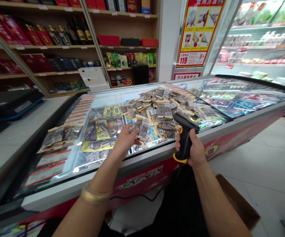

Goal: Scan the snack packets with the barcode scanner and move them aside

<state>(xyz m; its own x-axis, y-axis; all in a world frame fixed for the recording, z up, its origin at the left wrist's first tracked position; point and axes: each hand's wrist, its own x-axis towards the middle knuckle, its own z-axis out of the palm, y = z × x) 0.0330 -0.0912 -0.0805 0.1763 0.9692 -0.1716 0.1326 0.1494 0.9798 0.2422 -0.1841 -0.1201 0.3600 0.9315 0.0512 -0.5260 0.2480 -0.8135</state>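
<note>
A heap of small dark packets with tan edges (164, 108) lies on the glass top of a chest freezer (154, 152). At the heap's near left side, my left hand (126, 140) pinches one packet (142, 128) between thumb and fingers. My right hand (194, 148) is wrapped round the handle of a black and yellow barcode scanner (185, 136), whose head points left over the near edge of the heap. A smaller group of similar packets (60, 135) rests farther left on the freezer top.
Yellow ice cream packs (102, 130) show through the glass. A counter with a black device (11, 102) stands at the left. Shelves of boxes (109, 40) line the back. A cardboard box (238, 200) is on the floor at right, and a cable (142, 196) hangs below the freezer edge.
</note>
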